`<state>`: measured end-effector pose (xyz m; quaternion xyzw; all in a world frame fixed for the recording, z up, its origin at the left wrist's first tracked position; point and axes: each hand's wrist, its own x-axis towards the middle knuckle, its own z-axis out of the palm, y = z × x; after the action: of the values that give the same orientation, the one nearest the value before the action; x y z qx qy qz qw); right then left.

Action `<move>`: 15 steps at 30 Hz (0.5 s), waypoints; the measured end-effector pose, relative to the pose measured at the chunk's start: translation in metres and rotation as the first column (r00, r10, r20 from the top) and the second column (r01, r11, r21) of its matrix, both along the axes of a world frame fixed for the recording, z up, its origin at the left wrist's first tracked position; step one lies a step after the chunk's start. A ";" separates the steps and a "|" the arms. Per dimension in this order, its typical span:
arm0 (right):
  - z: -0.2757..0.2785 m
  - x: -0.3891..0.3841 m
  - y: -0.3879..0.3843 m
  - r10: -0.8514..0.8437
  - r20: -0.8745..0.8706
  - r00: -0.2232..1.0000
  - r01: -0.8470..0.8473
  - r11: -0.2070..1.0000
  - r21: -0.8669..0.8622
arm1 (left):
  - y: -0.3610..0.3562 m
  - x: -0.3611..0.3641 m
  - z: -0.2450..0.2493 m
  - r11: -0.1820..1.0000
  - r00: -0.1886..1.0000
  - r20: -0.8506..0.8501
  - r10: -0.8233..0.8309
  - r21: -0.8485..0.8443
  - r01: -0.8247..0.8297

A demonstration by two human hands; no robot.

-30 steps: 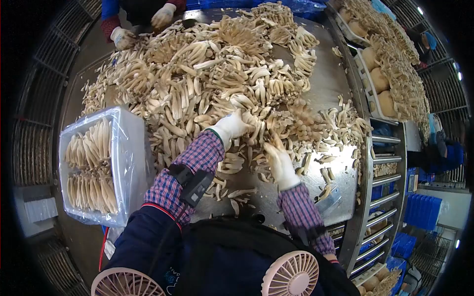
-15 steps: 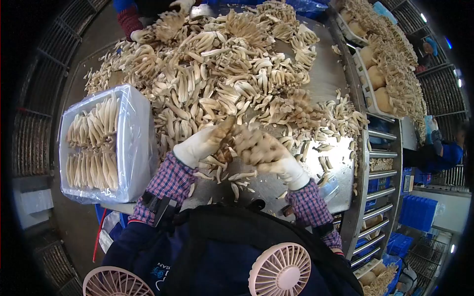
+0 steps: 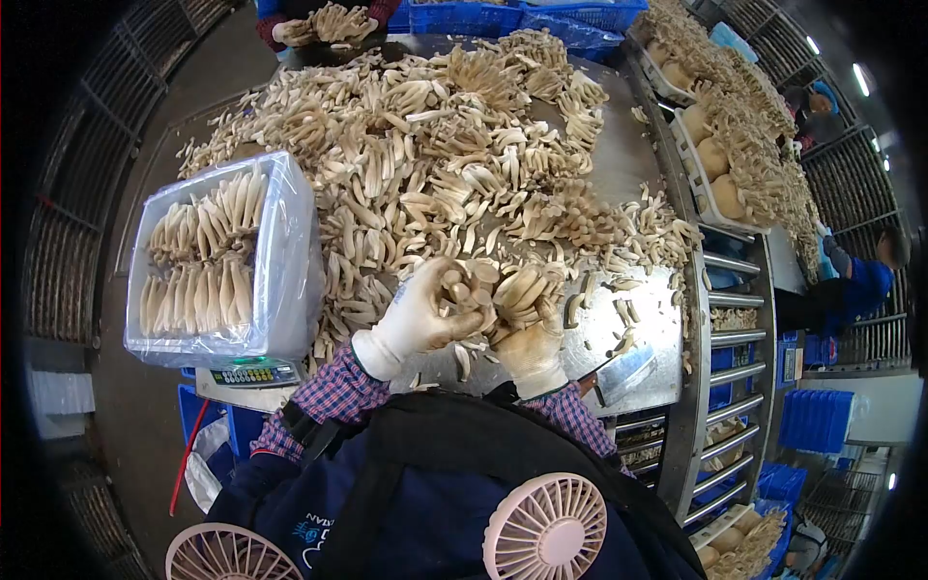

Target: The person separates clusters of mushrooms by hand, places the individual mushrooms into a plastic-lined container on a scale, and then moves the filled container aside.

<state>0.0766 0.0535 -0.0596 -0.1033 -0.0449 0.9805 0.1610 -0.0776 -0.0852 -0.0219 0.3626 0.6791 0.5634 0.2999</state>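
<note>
My left hand (image 3: 418, 314), in a white glove, is closed around some mushrooms (image 3: 468, 290) whose round caps face up. Beside it my right hand (image 3: 534, 350), also gloved, grips a small bunch of mushrooms (image 3: 527, 292) with pale stems. The two bunches nearly meet above the near part of the metal table (image 3: 633, 145). Beyond both hands spreads a large heap of loose mushrooms (image 3: 406, 145). To the left, a plastic-lined white box (image 3: 290, 261) holds two rows of neatly laid mushrooms (image 3: 198, 298).
A scale (image 3: 256, 375) sits under the box. A knife (image 3: 601, 372) lies right of my right hand. Crates of mushroom clusters (image 3: 720, 184) and a roller conveyor (image 3: 735, 338) stand at right. A person's hands (image 3: 333, 27) hold mushrooms across the table; another person (image 3: 865, 285) is at far right.
My hands have come closer together, and my right hand has moved left, uncovering the knife. The person across now holds mushrooms in both hands. The whole view has shifted slightly.
</note>
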 end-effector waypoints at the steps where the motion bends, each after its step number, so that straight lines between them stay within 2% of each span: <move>1: 0.001 0.001 -0.001 -0.011 -0.052 0.999 0.007 0.998 -0.063 | -0.002 0.002 -0.002 0.994 0.997 0.067 0.047 0.094 -0.053; 2: 0.016 -0.002 -0.002 -0.144 -0.270 0.952 -0.049 0.799 -0.599 | -0.003 0.004 -0.001 0.982 0.951 0.301 0.064 0.149 -0.113; 3: 0.022 -0.001 -0.002 -0.117 -0.297 0.948 -0.083 0.807 -0.585 | -0.004 0.000 0.010 0.982 0.952 0.300 0.063 0.152 -0.113; 4: 0.023 0.001 -0.001 -0.062 -0.276 0.959 -0.089 0.859 -0.504 | -0.006 -0.008 0.023 0.989 0.992 -0.046 0.114 -0.091 -0.118; 5: 0.023 0.005 -0.002 0.003 -0.241 0.970 -0.098 0.919 -0.383 | -0.009 -0.011 0.031 0.928 0.920 -0.385 0.069 -0.313 -0.200; 6: 0.023 0.007 -0.002 0.033 -0.223 0.974 -0.104 0.944 -0.314 | -0.011 -0.009 0.022 0.957 0.823 -0.538 0.185 -0.091 -0.275; 7: 0.024 0.009 -0.002 0.059 -0.211 0.976 -0.117 0.955 -0.273 | -0.012 -0.005 0.022 0.956 0.821 -0.538 0.191 -0.089 -0.280; 9: 0.023 0.010 -0.006 0.092 -0.214 0.972 -0.144 0.959 -0.244 | -0.006 0.003 0.025 0.986 0.901 -0.406 0.154 0.000 -0.169; 10: 0.022 0.011 -0.007 0.100 -0.223 0.970 -0.157 0.954 -0.254 | -0.001 0.008 0.027 1.000 1.000 -0.009 -0.014 0.020 0.014; 11: 0.018 0.011 -0.011 0.107 -0.223 0.969 -0.164 0.953 -0.253 | 0.004 0.012 0.028 0.979 0.903 0.380 -0.202 0.113 0.171; 12: 0.013 0.008 -0.016 0.075 -0.126 0.989 -0.082 0.995 -0.054 | 0.004 0.020 0.030 0.984 0.878 0.450 -0.161 0.136 0.111; 13: 0.009 0.006 -0.018 0.021 -0.040 0.999 -0.015 0.988 0.155 | 0.002 0.025 0.031 0.987 0.846 0.518 -0.124 0.156 0.049; 14: 0.015 0.002 -0.019 0.042 -0.044 0.998 -0.038 0.997 0.074 | 0.001 0.023 0.025 0.987 0.848 0.517 -0.120 0.157 0.044; 15: 0.021 0.002 -0.017 0.045 -0.044 0.998 -0.042 0.996 0.074 | 0.000 0.021 0.015 0.987 0.861 0.501 -0.091 0.161 0.010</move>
<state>0.0784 0.0360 -0.0387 -0.0740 -0.0793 0.9836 0.1442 -0.0569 -0.0857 -0.0072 0.2415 0.5215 0.6811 0.4536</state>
